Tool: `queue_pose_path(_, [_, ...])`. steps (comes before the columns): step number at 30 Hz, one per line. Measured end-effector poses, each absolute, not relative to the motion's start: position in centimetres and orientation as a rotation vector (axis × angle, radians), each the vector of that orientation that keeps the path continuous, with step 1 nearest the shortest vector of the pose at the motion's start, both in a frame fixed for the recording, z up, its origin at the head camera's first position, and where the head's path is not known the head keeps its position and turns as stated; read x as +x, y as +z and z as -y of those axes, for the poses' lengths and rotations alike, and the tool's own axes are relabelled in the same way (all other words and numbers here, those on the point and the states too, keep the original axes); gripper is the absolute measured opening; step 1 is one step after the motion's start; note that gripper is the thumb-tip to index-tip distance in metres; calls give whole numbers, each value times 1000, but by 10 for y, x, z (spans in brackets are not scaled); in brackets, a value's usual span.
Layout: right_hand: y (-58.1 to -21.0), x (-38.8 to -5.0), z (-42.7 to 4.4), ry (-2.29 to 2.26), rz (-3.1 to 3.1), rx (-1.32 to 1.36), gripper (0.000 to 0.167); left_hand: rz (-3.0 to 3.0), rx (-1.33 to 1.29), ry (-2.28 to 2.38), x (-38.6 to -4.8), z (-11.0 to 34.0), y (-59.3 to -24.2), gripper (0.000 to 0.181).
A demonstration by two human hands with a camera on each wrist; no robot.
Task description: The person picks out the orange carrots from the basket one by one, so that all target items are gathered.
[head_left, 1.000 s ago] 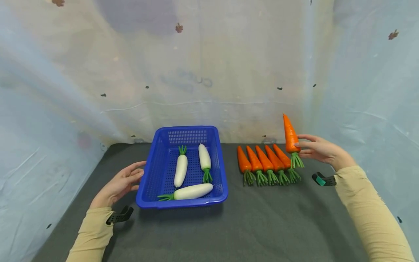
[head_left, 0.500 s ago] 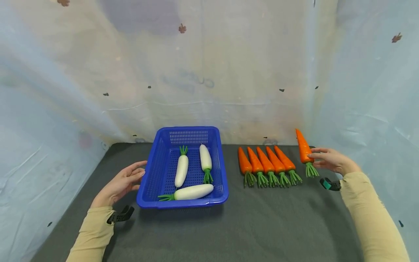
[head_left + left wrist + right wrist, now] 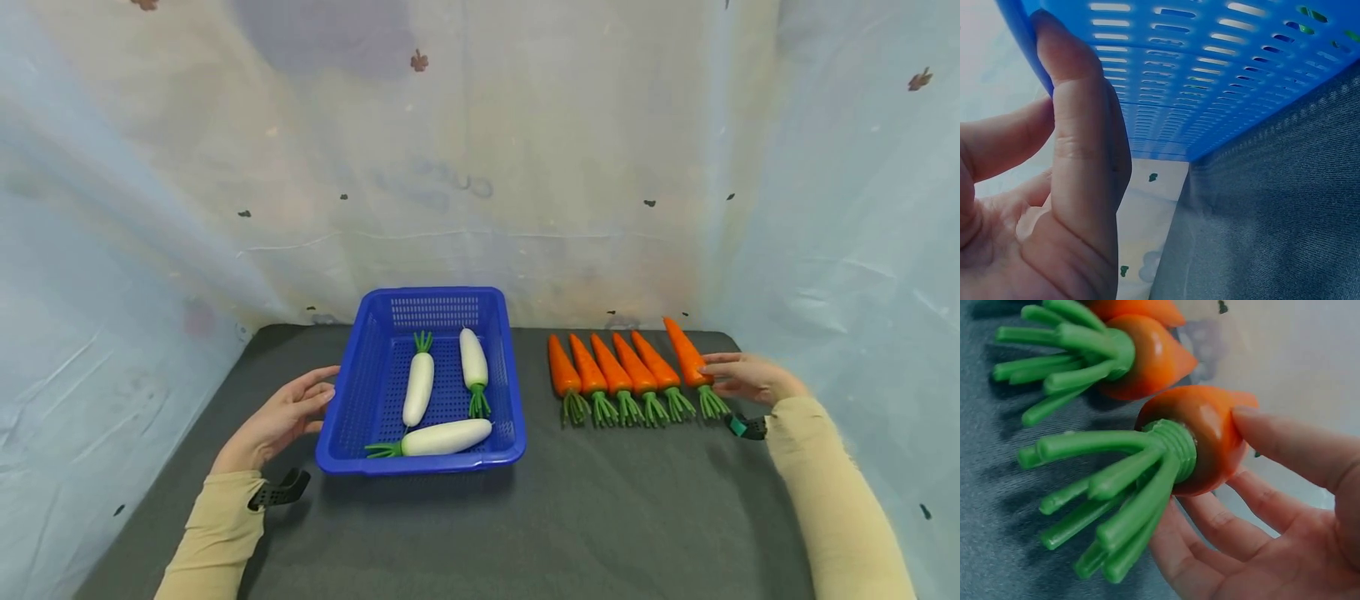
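Note:
My right hand [image 3: 750, 379] holds an orange carrot [image 3: 686, 350] by its thick end, thumb on one side and fingers on the other. In the right wrist view, the green stems of this carrot [image 3: 1204, 437] point away from the palm. It is low at the right end of a row of several carrots [image 3: 609, 371]; whether it touches the table cannot be seen. On the left, my other hand [image 3: 281, 417] touches the side of a blue plastic basket [image 3: 330, 408]. From the left wrist, fairly straight fingers [image 3: 1082, 137] lie against the basket's slotted wall [image 3: 1166, 81].
Three white radishes with green tops lie inside the basket: an upper left radish [image 3: 417, 387], an upper right radish [image 3: 473, 358] and a front radish [image 3: 446, 437]. A dark cloth [image 3: 585, 517] covers the table. Pale sheeting [image 3: 570, 167] hangs behind and at both sides.
The right hand has carried the carrot first rightward and down, then slightly left, beside the end of the row. The left hand and basket have stayed in place.

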State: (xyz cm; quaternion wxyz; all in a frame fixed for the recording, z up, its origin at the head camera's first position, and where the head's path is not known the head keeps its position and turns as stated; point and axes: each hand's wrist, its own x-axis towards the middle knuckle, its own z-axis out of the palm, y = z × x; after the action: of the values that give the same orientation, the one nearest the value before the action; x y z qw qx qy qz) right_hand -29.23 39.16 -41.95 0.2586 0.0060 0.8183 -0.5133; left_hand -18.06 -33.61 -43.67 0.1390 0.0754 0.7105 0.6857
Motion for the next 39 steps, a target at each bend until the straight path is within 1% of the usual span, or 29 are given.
queue_pose_path(6, [-426, -295, -390, -1378, -2186, 22, 68, -2069, 205, 1971, -180, 337, -438, 60])
queue_pose_path(13, [-431, -295, -387, -1350, -2143, 29, 66, -2073, 197, 1958, -179, 337, -438, 62])
queue_pose_path(21, [-429, -293, -389, -1356, -2155, 66, 62, -2078, 188, 1959, -182, 336, -440, 60])
queue_pose_path(24, [-430, -293, -389, -1370, -2159, 53, 62, -2077, 196, 1955, -183, 336, -440, 62])
queue_pose_path(30, [-430, -291, -385, -1406, -2176, 109, 62, -2064, 165, 1960, -183, 333, -437, 64])
queue_pose_path(39, [-431, -284, -390, -1275, -2310, 63, 66, -2071, 156, 1894, -186, 335, -434, 62])
